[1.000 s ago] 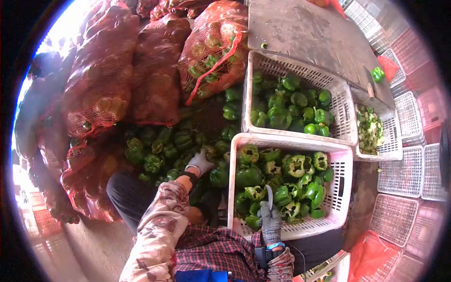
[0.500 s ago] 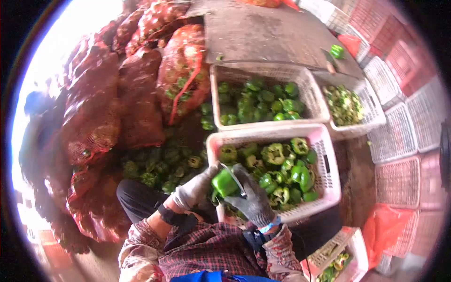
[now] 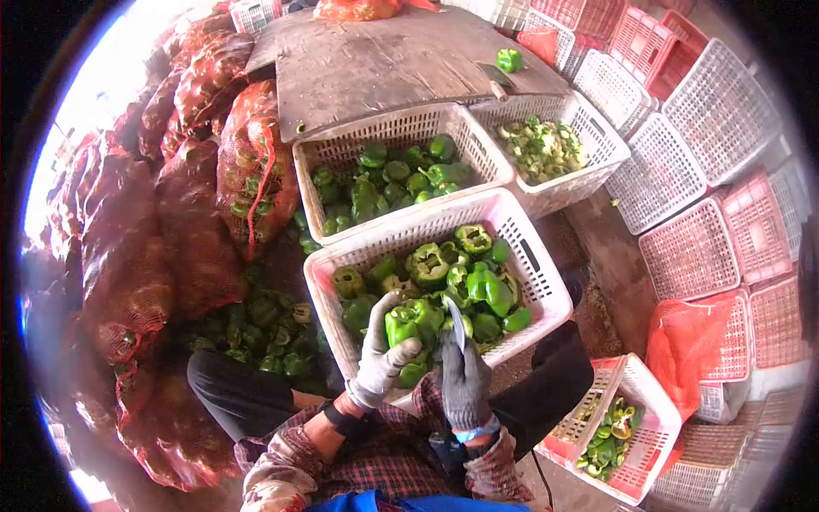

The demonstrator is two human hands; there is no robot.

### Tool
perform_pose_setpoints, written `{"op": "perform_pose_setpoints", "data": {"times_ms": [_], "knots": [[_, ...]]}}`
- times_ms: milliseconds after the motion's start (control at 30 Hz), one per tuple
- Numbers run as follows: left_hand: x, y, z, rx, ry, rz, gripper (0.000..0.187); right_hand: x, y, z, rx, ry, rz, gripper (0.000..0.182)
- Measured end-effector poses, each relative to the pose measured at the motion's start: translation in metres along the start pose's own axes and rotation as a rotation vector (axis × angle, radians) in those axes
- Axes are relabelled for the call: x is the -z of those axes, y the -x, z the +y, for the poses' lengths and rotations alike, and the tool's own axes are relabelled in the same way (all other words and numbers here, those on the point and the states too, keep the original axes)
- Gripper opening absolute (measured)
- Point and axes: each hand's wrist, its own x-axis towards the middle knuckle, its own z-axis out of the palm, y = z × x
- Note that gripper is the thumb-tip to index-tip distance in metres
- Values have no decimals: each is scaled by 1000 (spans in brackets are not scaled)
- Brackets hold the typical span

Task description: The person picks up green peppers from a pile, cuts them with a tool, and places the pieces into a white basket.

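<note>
My left hand (image 3: pixel 374 367), in a pale worn glove, is closed round a green bell pepper (image 3: pixel 399 328) over the near crate. Just right of it, my right hand (image 3: pixel 466 381), in a dark grey glove, grips a small knife (image 3: pixel 458 326). Its blade points up and away from me, apart from the pepper in the left hand. Below both hands, the pinkish-white crate (image 3: pixel 520 241) holds several green peppers, some cut open at the top, such as a hollowed pepper (image 3: pixel 428 265). My fingers hide the knife's handle.
Behind stand a crate of whole peppers (image 3: pixel 394 171) and a crate of pale trimmings (image 3: pixel 537 149). A larger knife (image 3: pixel 495 78) and a pepper (image 3: pixel 509 60) lie on the board (image 3: pixel 375 68). Red mesh sacks (image 3: pixel 196 230) line the left; plastic crates (image 3: pixel 689 247) the right.
The view has swung right, so the crates sit further left. My hands have moved apart; the knife has come away from the pepper, which stays in my left hand.
</note>
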Motion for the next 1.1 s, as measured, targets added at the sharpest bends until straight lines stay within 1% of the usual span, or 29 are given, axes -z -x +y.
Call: {"op": "perform_pose_setpoints", "data": {"times_ms": [33,67,100,133,167,267,367,400,433,500,533,567,633,700,733,767,800,833,900,933,967,1033,1067,1100], "knots": [[-1,-1,4,-18,-24,16,81,-3,5,12,-95,-128,-55,29],[-1,0,7,-27,-49,33,81,4,8,-8,-15,-103,-91,26],[0,2,8,-28,-74,48,81,5,9,-15,154,28,-90,22],[2,1,8,-68,-218,54,80,5,8,-17,174,140,-131,19],[2,1,8,-59,-198,50,81,5,8,-18,198,256,-170,17],[-7,2,11,-48,-152,49,80,0,11,-10,196,304,-150,14],[-8,2,12,-53,-168,108,76,-1,20,-9,198,284,-147,15],[-5,-4,8,-173,-289,191,69,-3,24,-6,183,268,-151,18],[-2,-6,10,-135,-299,248,62,-7,30,5,150,218,-186,19],[12,-17,14,-197,-122,282,58,-12,42,31,88,118,-255,22],[24,-25,20,-198,-228,278,56,-2,42,24,-21,169,-300,26],[30,-25,26,-130,-291,257,61,2,38,16,20,78,-223,28],[31,-23,31,-21,-381,79,66,6,10,1,97,-104,-31,32],[25,-19,23,129,-247,-187,74,14,-16,-5,-76,-139,-245,54],[20,-17,17,127,-282,-226,76,18,-29,-9,-163,-142,-349,66],[16,-16,12,121,-317,-264,77,16,-33,-2,-204,-102,-371,71],[10,-15,13,170,-328,-261,78,13,-35,3,-136,-169,-316,70],[12,-12,13,161,-525,-204,76,13,-34,4,-107,-129,-297,70],[16,0,-2,187,-531,-179,73,14,-27,-3,-61,-64,-269,69],[16,6,-8,165,-602,-60,71,8,-21,12,-27,-99,-296,69],[10,8,2,202,-559,-54,65,6,-20,18,-34,-120,-331,68],[25,11,-8,222,-561,-106,56,7,-21,30,-50,-159,-381,65],[29,10,-9,266,-531,-142,52,11,-25,36,-59,-160,-476,62],[32,5,-11,305,-497,-178,47,12,-26,38,-9,-241,-465,58]]}}
